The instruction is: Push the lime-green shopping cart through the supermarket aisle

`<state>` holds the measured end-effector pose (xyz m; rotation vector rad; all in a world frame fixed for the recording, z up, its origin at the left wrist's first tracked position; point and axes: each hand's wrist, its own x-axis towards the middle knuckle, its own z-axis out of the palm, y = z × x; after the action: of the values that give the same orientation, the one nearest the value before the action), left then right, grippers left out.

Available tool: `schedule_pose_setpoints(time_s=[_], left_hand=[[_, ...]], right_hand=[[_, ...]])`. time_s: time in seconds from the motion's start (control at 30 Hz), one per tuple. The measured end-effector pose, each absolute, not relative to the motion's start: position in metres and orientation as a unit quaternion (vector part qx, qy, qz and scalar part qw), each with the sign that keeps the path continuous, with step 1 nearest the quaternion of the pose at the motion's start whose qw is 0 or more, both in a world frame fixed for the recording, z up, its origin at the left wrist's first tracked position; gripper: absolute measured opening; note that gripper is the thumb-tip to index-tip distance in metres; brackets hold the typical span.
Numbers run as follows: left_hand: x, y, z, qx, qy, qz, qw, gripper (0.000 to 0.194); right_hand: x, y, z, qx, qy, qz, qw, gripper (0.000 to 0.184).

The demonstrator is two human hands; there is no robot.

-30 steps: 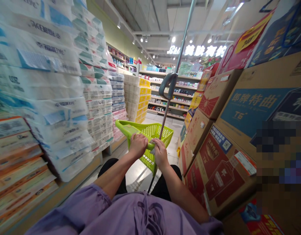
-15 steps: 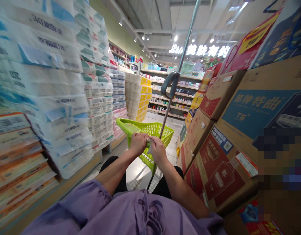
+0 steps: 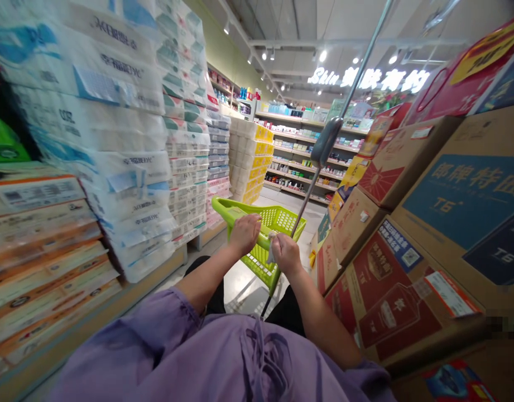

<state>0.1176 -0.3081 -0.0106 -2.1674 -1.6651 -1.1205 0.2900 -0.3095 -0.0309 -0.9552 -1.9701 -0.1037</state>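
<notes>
A lime-green plastic shopping cart (image 3: 257,267) with perforated basket walls stands right in front of me. My left hand (image 3: 245,234) is closed over the cart's handle bar (image 3: 227,210). My right hand (image 3: 287,254) is a fist at the right end of that bar, with a crumpled whitish tissue (image 3: 272,251) in it; whether its fingers also wrap the bar cannot be told. Just beyond the right hand, a slanted metal pole (image 3: 309,192) with a grey loop-shaped grip (image 3: 327,142) rises past the cart.
Stacked white tissue packs (image 3: 126,139) line the left side, with orange-and-white packs (image 3: 51,279) nearer me. Brown and red cartons (image 3: 384,290) are piled close on the right. Ahead, the pale floor (image 3: 277,195) runs to shelves of small goods (image 3: 298,151).
My hands have moved apart along the bar; they were close together before. The view has swung left, so the cart, pole and shelves appear farther right.
</notes>
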Motion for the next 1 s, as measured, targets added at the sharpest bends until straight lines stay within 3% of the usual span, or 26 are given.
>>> schedule_pose_setpoints(time_s=[0.27, 0.53, 0.73, 1.0], left_hand=[[0.084, -0.298, -0.011, -0.676, -0.645, -0.342, 0.105, 0.039], [0.118, -0.31, -0.006, -0.668, -0.659, -0.32, 0.131, 0.04], [0.098, -0.313, -0.001, -0.707, -0.639, -0.279, 0.121, 0.041], [0.118, -0.316, -0.006, -0.691, -0.656, -0.27, 0.143, 0.043]], right_hand=[[0.328, -0.318, -0.036, -0.419, -0.758, -0.056, 0.497, 0.033], [0.279, -0.328, -0.025, -0.524, -0.722, -0.225, 0.391, 0.021], [0.311, -0.316, -0.03, -0.508, -0.733, -0.218, 0.398, 0.027], [0.315, -0.297, -0.039, -0.545, -0.672, -0.18, 0.468, 0.03]])
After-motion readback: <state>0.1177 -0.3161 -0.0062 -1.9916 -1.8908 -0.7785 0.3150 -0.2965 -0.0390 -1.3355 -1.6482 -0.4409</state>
